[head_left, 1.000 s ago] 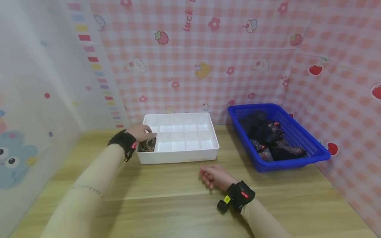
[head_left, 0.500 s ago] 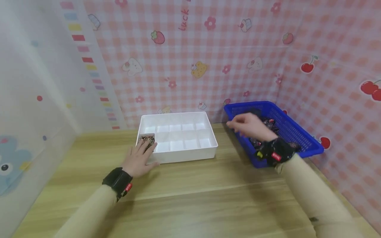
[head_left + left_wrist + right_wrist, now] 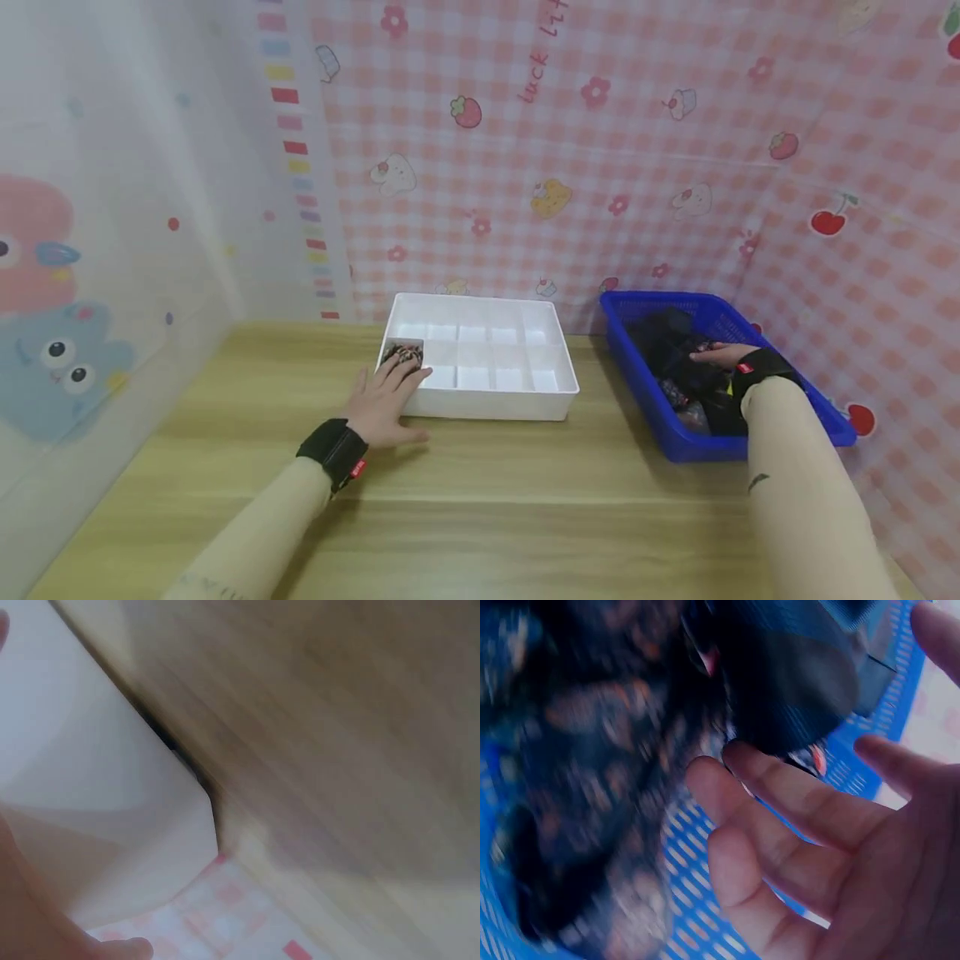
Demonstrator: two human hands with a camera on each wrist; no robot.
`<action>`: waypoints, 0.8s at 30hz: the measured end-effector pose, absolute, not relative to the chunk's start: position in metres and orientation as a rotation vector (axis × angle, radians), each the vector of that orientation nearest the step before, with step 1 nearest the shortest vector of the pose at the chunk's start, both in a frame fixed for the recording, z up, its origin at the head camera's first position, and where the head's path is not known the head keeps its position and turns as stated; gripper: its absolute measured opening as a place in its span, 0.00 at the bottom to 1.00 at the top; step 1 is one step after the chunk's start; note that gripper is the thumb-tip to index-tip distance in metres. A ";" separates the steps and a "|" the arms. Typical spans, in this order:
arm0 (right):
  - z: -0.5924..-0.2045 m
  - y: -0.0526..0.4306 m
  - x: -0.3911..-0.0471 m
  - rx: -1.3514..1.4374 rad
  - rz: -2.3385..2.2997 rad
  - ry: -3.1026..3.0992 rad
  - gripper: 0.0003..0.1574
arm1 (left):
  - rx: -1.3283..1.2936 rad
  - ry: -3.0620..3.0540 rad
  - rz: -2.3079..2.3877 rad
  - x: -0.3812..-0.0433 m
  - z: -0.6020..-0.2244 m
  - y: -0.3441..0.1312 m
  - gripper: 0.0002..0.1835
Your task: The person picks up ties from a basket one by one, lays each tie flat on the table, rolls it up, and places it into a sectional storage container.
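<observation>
A white divided tray (image 3: 480,406) stands near the back wall. In its front left compartment sits a rolled dark patterned cloth (image 3: 405,350). My left hand (image 3: 381,412) lies over the tray's front edge, fingers spread and fingertips on that cloth; in the left wrist view the tray's outer wall (image 3: 112,772) fills the left side. My right hand (image 3: 726,355) is inside the blue basket (image 3: 705,447). In the right wrist view its loosely bent fingers (image 3: 769,862) are right at a black cloth piece (image 3: 795,690), gripping nothing. A dark patterned cloth (image 3: 600,772) lies beside it, blurred.
The wooden table (image 3: 540,517) runs in front of the tray and basket. A pink checked curtain (image 3: 510,158) hangs behind and on the right, and a pale printed curtain (image 3: 172,250) closes off the left.
My left hand has drawn back from inside the compartment and now lies flat over its front edge. The right hand has moved from the table into the basket. The head view has shifted.
</observation>
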State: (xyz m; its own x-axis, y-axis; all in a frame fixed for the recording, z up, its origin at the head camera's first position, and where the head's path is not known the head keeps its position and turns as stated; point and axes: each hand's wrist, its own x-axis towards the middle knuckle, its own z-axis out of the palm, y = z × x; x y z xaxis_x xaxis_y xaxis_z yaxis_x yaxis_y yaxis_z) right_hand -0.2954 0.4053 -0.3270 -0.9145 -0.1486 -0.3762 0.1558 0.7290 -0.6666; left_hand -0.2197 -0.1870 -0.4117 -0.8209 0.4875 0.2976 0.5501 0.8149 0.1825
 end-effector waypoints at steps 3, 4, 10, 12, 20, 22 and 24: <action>-0.341 0.406 -0.297 0.020 -0.836 2.672 0.59 | -0.791 -2.778 -0.387 -0.219 -0.408 -0.182 0.52; -0.343 0.403 -0.294 0.068 -0.801 2.710 0.58 | -0.789 -2.778 -0.390 -0.219 -0.407 -0.180 0.51; -0.336 0.369 -0.254 0.293 -0.793 2.891 0.43 | -0.809 -2.775 -0.387 -0.218 -0.403 -0.170 0.50; -0.335 0.368 -0.249 0.278 -0.750 2.967 0.41 | -0.813 -2.783 -0.383 -0.217 -0.402 -0.167 0.49; -0.302 0.394 -0.276 0.237 -0.701 3.177 0.27 | -0.798 -2.797 -0.411 -0.218 -0.408 -0.175 0.49; -0.277 0.391 -0.277 0.260 -0.842 3.223 0.20 | -0.788 -2.792 -0.416 -0.218 -0.409 -0.179 0.48; -0.249 0.385 -0.274 0.268 -1.078 3.229 0.14 | -0.780 -2.782 -0.416 -0.218 -0.410 -0.183 0.48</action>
State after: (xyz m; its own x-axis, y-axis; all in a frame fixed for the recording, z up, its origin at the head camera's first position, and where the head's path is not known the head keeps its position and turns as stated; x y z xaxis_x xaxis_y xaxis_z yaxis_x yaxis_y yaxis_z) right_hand -0.2745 0.3853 -0.2492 -0.9508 0.2307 0.2068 0.0602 0.7924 -0.6070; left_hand -0.2182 -0.1829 -0.4105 -0.8343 0.4713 0.2860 0.5344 0.8189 0.2095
